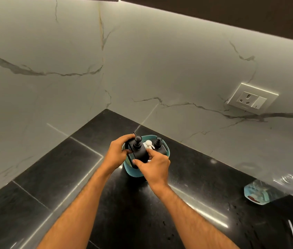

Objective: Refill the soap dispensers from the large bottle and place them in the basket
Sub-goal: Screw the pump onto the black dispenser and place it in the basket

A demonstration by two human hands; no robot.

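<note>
Black pump soap dispenser (pixel 139 151) stands upright over the teal ribbed plastic basket (pixel 167 153) near the tabletop's back corner.
Left hand (pixel 117 152) and right hand (pixel 153 168) both grip it from opposite sides; its way lies straight down.

In the middle of the frame, the left hand (pixel 117 153) and right hand (pixel 153 168) hold a black dispenser (pixel 139 151) in the blue basket (pixel 135 171), beside a white dispenser (pixel 149 145) and another black one (pixel 159 143).

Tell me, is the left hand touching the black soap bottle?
Touching. The head view shows the left hand curled round the black soap dispenser over the teal basket, fingers wrapped over its far side, thumb on the near side.
</note>
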